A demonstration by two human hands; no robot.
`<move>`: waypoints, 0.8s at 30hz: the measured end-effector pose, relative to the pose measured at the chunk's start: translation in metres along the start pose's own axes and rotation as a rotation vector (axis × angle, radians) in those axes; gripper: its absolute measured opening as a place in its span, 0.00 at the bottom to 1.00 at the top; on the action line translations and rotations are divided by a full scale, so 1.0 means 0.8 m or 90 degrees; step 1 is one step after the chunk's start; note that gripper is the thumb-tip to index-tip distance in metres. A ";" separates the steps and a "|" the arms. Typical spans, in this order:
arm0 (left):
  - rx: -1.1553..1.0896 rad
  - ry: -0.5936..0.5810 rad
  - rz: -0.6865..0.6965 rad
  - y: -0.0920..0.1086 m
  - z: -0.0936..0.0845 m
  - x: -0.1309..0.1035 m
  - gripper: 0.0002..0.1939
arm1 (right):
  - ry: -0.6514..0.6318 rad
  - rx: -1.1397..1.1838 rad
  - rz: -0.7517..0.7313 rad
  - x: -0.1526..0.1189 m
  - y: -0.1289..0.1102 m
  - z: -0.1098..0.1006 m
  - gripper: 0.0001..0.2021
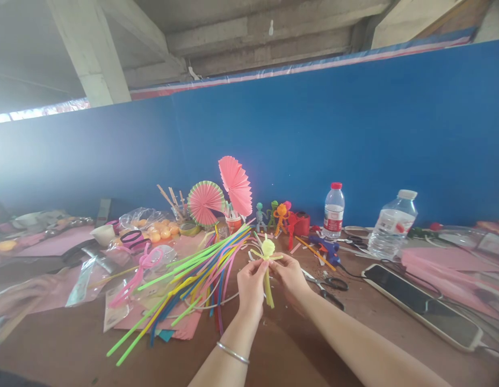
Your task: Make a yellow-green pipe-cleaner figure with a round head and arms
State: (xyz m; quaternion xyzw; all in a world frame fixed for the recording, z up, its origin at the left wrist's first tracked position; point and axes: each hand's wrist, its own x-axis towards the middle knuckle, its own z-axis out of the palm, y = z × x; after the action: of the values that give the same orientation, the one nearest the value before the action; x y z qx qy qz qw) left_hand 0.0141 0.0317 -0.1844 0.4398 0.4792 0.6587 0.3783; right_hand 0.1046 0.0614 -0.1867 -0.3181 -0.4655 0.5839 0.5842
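Note:
Between my two hands is a yellow pipe-cleaner figure [268, 248], with a round coiled head on top, short arms sticking out and long strands hanging below. My left hand [251, 282] pinches it from the left, thumb and fingers closed at its middle. From the other side my right hand [288, 275] also pinches it, its fingertips close to the left ones. Just left of my hands lies a loose bundle of colourful pipe cleaners [201, 269]. Finished-looking pipe-cleaner figures [280, 215] in several colours stand behind. Scissors [332, 287] with black handles lie beside my right wrist.
A large phone [422, 306] with a cable lies at the right. Two water bottles [333, 212] stand near the blue partition [313, 118]. Pink paper fans [236, 185] rise from a cup. Bags of orange balls [160, 231] sit at left, where another person's blurred hand [23, 295] shows.

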 end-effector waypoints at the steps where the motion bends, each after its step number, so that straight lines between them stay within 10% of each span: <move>1: -0.002 -0.001 -0.003 -0.001 -0.001 0.001 0.13 | 0.003 -0.029 -0.010 0.001 0.001 -0.001 0.12; 8: -0.008 0.011 -0.006 -0.006 -0.003 0.004 0.13 | 0.074 -0.311 -0.157 0.010 -0.005 -0.014 0.20; 14: -0.039 0.020 -0.020 -0.008 0.002 0.004 0.14 | 0.050 -0.493 -0.272 0.011 -0.017 -0.028 0.05; 24: -0.076 0.079 -0.040 -0.015 -0.008 0.016 0.14 | -0.116 -0.445 -0.208 0.011 -0.015 -0.030 0.06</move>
State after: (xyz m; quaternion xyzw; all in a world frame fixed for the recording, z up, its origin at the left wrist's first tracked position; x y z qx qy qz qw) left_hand 0.0049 0.0443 -0.1944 0.3597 0.4752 0.6996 0.3942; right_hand 0.1299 0.0730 -0.1830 -0.3662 -0.7305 0.3154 0.4824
